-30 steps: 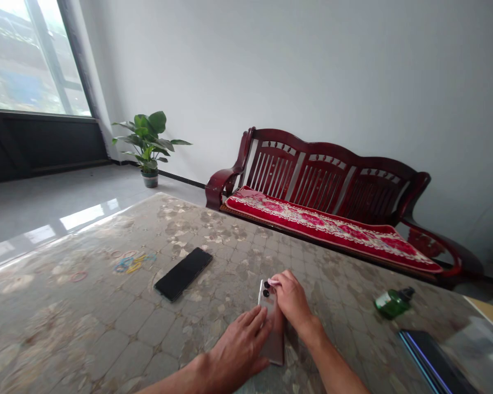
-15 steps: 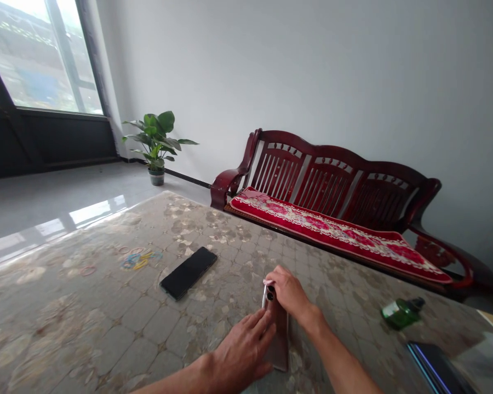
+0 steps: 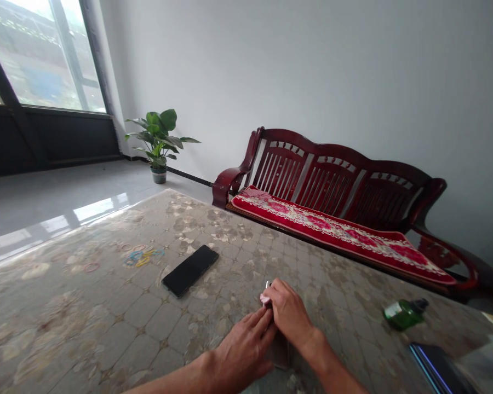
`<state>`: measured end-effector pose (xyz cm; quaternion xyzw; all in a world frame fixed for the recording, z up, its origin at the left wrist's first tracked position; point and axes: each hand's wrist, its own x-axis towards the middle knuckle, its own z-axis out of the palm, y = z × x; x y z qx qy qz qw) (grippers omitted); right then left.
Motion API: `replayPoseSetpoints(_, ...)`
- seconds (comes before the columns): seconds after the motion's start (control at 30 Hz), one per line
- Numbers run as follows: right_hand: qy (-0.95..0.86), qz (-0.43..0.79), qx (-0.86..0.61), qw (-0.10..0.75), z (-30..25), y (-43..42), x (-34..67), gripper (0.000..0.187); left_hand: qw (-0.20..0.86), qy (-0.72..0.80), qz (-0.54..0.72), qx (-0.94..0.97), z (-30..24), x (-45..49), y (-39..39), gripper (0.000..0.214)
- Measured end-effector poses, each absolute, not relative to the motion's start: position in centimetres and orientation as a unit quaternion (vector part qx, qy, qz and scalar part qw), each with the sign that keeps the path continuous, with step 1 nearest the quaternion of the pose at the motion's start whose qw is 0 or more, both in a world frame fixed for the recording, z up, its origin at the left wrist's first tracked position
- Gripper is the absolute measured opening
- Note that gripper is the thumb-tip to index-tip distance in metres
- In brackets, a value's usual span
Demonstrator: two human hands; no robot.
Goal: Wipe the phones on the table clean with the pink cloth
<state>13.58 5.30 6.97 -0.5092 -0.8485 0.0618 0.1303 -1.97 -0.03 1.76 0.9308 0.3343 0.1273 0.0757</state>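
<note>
Phone [image 3: 281, 357]: lower centre of the frame, on the patterned table [image 3: 86, 334], mostly hidden under your hands; only its near end shows clearly. Your left hand [image 3: 246, 346] lies across it, fingers stretched out and close together, not curled; the thumb's hold cannot be told. Your right hand [image 3: 291, 313] sits at the far end, fingers bent, thumb and fingertips pinching a pale pink cloth [image 3: 265, 299]. The two hands touch.

Lower right corner: a flat dark device [image 3: 443, 369] with blue-violet edging, cut by the frame. Above it, a green bottle [image 3: 403, 314] with a black top. Left of centre, a black phone [image 3: 190, 271], dark face up, well apart from your hands. Farther left, loose rubber bands [image 3: 142, 256], blue, yellow and pink.

Beyond the table, centre to right: a dark red wooden bench [image 3: 320, 175] with a flowered red mat [image 3: 345, 235]. Left of the bench, a potted plant [image 3: 159, 139]. Upper left: a window [image 3: 45, 60].
</note>
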Motion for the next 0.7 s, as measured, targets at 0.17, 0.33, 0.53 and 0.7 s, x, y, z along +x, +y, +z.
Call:
replayPoseSetpoints(0.17,-0.827,0.051,-0.54,0.148,6.6,7.0,13.5,0.028,0.088,0.34,0.122,0.928,1.0,-2.0,0.1,0.069)
replayPoseSetpoints(0.33,-0.833,0.091,-0.518,0.169,6.5,6.4,14.9,0.033,0.095,0.335,0.124,0.929,1.2,-2.2,0.1,0.071)
replayPoseSetpoints(0.53,-0.805,0.103,-0.559,0.17,6.7,5.7,16.6,0.033,0.098,0.331,0.129,0.93,2.0,-2.1,0.0,0.069)
replayPoseSetpoints(0.7,-0.803,0.113,-0.559,0.171,6.9,6.1,15.4,0.033,0.097,0.335,0.122,0.929,1.6,-2.0,-0.1,0.074)
